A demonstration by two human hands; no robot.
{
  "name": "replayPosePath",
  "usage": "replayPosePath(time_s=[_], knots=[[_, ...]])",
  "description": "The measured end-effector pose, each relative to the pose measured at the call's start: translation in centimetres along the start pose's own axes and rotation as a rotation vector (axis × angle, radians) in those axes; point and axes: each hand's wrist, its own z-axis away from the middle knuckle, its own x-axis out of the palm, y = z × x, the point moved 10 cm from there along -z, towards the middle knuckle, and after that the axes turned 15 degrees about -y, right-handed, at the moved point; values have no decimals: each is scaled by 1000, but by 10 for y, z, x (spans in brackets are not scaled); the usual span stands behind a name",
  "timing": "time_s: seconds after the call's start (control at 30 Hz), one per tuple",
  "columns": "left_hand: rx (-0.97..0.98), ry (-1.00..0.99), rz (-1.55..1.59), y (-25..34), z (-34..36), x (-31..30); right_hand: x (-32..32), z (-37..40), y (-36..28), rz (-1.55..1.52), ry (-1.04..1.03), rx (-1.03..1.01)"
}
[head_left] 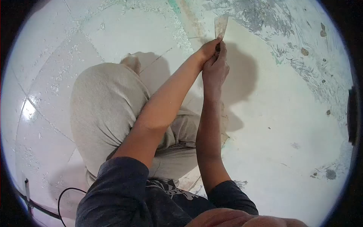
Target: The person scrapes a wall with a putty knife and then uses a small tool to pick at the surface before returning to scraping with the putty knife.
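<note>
A scraper with a broad, stained metal blade points up and away from me, its blade edge at the patchy peeled area of the white wall. Both my hands are closed around its dark handle, which is mostly covered by fingers. My left hand grips nearest the blade, thumb along its base. Just below it, my right hand wraps the handle, with one finger stretched up toward the blade. The two hands touch and overlap in this view.
Pale floor tiles with scattered white paint flakes lie to the left. My bent knee and bare foot are beside the wall. Grey scraped patches and small dark pits mark the wall's upper right. A black cable curves at lower left.
</note>
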Motion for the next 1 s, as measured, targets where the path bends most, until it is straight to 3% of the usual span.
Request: replayPosePath(time_s=[0.07,0.13,0.37,0.47,0.57,0.63,0.67,0.8,0.9,1.0], knots=[[1,32,-6,1,2,-4,6,-2,4,-47,-86,29],[-41,-50,-42,-1,2,0,5,-2,2,-42,-81,29],[18,20,-51,12,10,21,-3,-2,-1,-18,-80,37],[33,-126,-34,10,2,22,-8,-3,-8,1,-64,6],[-2,-112,16,7,4,31,-12,-4,-8,24,-62,-23],[17,86,15,11,14,29,-15,-7,-11,51,-76,-4],[19,83,13,13,14,31,-14,-8,-10,82,-99,21],[31,-3,97,13,-2,17,-8,-17,-5,106,-184,67],[92,-84,230,28,-9,6,-3,-34,-21,115,-147,-64],[150,-120,270,47,-12,-1,11,-48,-30,198,-226,10]])
